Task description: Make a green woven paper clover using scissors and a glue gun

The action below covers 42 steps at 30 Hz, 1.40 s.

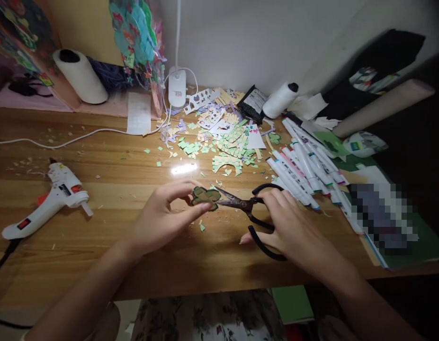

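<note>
Between the thumb and fingers of my left hand (164,215) is a small green paper cutout (205,197) with a scalloped, dark-edged outline. My right hand (288,220) holds black-handled scissors (245,205), thumb in the lower loop and fingers in the upper one. The slightly parted blades point left and reach the cutout's right edge. Small green scraps lie on the wooden table (162,270) below and around the blades. Beyond my hands is a heap of green paper scraps (228,163), partly cut into strips.
A white glue gun (59,199) lies at the left, its black cord running off the edge. Several markers (304,163) are piled at the right, beside a green folder (428,237). White thread spools (281,100) and a power strip (177,87) stand at the back.
</note>
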Each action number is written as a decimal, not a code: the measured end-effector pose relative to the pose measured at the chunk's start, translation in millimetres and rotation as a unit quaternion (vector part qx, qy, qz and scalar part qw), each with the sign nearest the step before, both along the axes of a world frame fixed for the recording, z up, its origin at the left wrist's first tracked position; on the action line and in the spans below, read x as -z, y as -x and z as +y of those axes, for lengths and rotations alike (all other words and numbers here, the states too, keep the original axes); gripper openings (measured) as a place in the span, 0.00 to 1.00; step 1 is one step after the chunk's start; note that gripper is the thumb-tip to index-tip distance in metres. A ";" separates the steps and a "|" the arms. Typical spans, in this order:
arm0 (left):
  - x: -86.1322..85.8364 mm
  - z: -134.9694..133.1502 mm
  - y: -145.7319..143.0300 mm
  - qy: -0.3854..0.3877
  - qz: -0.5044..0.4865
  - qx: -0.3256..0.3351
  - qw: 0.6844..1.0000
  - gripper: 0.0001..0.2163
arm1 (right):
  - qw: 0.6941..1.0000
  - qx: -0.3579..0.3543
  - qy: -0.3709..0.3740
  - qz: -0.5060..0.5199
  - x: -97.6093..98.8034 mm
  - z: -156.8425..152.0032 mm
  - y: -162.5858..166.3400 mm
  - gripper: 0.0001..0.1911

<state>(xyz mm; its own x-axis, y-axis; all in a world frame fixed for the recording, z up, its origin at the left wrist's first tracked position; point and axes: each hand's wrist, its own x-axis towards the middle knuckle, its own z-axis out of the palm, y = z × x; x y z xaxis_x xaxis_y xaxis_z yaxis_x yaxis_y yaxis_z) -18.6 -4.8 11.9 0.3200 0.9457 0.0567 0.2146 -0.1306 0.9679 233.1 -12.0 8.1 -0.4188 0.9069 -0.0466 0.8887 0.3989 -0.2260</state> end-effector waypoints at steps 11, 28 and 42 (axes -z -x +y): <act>16.1 -5.6 -8.8 -0.229 0.111 0.134 0.958 0.10 | 0.985 -0.021 -0.143 -0.096 0.3 -6.6 -4.1 0.36; 6.3 -4.1 -7.9 0.124 0.020 -0.013 0.992 0.10 | 0.970 -0.033 -0.214 -0.111 -5.8 -9.1 -10.3 0.29; 17.7 10.1 13.4 -0.016 0.486 -0.124 0.865 0.20 | 0.571 0.034 0.598 0.561 -9.4 -24.1 -9.9 0.47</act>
<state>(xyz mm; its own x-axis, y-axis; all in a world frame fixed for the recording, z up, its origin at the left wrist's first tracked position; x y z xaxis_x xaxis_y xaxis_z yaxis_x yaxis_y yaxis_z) -31.9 5.2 -5.8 0.0183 0.9951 -0.0972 0.9499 0.0130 0.3122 243.0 -36.1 17.5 -0.7589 0.5238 -0.3868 -0.0801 -0.6646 -0.7429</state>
